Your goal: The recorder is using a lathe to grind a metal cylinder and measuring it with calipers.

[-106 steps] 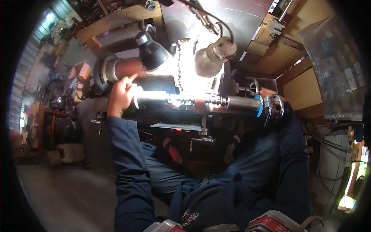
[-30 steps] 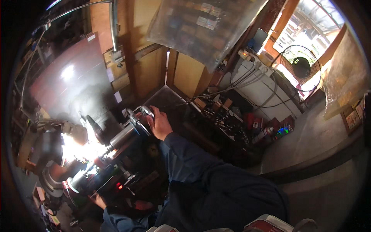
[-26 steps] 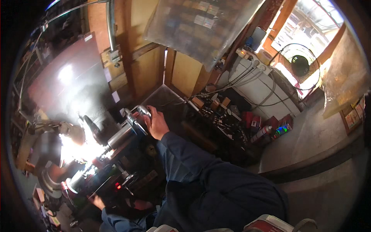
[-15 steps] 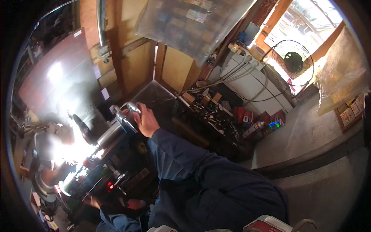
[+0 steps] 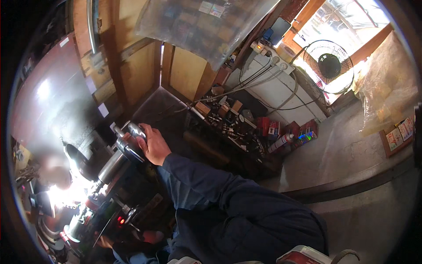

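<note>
My right hand (image 5: 154, 145) reaches forward, fingers curled over the metal handwheel (image 5: 136, 130) at the end of a machine that looks like a lathe. From that wheel a smooth steel cylinder (image 5: 110, 167), like a tailstock quill, runs down to the left toward the brightly lit work area (image 5: 81, 215). Glare hides the detail there. At the lower left, my left hand (image 5: 104, 240) is beside a thin rod (image 5: 102, 232) low on the machine. Shadow hides most of its fingers, so its grip is unclear.
A red light (image 5: 121, 220) glows on the machine. A reddish panel (image 5: 48, 90) stands behind it. Metal parts and small boxes crowd a bench (image 5: 226, 125) to the right, near a spray can (image 5: 280, 143). A fan (image 5: 329, 66) stands by the window; cables (image 5: 263, 86) cross a white cabinet.
My view has swung slightly, so most of the scene sits further left. My right hand is still on the handwheel, and my left hand remains low by the machine.
</note>
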A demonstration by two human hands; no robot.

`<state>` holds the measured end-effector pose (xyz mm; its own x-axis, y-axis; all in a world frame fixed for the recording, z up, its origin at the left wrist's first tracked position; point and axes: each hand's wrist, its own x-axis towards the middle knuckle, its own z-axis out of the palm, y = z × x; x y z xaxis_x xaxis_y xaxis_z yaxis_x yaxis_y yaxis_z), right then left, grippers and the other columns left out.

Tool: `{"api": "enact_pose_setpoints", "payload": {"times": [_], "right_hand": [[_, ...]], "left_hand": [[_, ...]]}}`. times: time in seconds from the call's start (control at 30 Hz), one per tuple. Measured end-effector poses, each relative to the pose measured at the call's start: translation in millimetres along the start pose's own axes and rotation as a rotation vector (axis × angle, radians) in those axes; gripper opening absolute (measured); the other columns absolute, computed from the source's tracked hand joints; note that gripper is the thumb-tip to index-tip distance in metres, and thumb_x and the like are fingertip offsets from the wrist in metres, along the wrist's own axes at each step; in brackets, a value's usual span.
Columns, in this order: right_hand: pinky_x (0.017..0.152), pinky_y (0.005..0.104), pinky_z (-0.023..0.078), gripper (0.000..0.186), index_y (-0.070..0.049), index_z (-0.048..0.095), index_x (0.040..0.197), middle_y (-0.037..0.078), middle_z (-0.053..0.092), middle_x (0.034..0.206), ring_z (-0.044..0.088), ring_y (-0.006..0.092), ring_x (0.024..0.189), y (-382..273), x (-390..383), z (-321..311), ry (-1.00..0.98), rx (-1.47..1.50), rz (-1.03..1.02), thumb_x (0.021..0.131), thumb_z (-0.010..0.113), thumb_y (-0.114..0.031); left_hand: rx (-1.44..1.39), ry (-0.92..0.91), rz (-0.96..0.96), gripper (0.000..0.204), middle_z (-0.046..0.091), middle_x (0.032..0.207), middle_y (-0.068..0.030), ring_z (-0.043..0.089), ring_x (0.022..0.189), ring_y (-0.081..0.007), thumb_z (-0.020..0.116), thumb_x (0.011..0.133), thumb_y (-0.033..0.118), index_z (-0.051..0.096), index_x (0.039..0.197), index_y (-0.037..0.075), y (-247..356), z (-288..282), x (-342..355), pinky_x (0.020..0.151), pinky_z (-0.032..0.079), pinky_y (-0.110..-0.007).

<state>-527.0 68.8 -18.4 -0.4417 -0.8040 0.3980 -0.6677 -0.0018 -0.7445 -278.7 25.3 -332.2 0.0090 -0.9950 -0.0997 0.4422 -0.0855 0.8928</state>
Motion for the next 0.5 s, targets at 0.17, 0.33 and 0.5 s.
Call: {"api": "enact_pose_setpoints", "payload": {"times": [0.17, 0.33, 0.5], "right_hand": [[0.094, 0.0469, 0.041, 0.044, 0.001, 0.040, 0.132, 0.026, 0.061, 0.110, 0.054, 0.0446, 0.104, 0.2, 3.7, -0.4, -0.002, 0.014, -0.009, 0.099, 0.051, -0.025], [0.090, 0.0440, 0.045, 0.043, 0.000, 0.047, 0.129, 0.021, 0.065, 0.108, 0.060, 0.0407, 0.099, 19.3, 6.9, 24.7, -0.037, 0.291, 0.087, 0.091, 0.060, -0.016], [0.093, 0.0303, 0.047, 0.035, 0.000, 0.039, 0.129, 0.014, 0.063, 0.118, 0.061, 0.0181, 0.109, 5.0, 2.6, 28.8, -0.054, 0.648, -0.001, 0.102, 0.049, -0.020]], "left_hand": [[-0.034, -0.037, -0.080, 0.037, 0.059, 0.099, -0.0053, 0.058, 0.087, -0.0177, 0.067, 0.082, -0.005, 0.052, 0.113, 0.007, -22.6, 57.7, -1.6, 0.076, 0.053, -0.033], [-0.021, 0.067, -0.071, 0.035, 0.059, 0.098, -0.0047, 0.058, 0.086, -0.0174, 0.067, 0.082, -0.004, 0.053, 0.112, 0.007, 0.9, 49.2, 8.3, 0.075, 0.053, -0.033], [0.099, 0.482, 0.147, 0.033, 0.059, 0.097, -0.0040, 0.058, 0.086, -0.0171, 0.067, 0.083, -0.004, 0.053, 0.110, 0.008, 112.8, -123.3, 1.4, 0.075, 0.053, -0.033]]}}
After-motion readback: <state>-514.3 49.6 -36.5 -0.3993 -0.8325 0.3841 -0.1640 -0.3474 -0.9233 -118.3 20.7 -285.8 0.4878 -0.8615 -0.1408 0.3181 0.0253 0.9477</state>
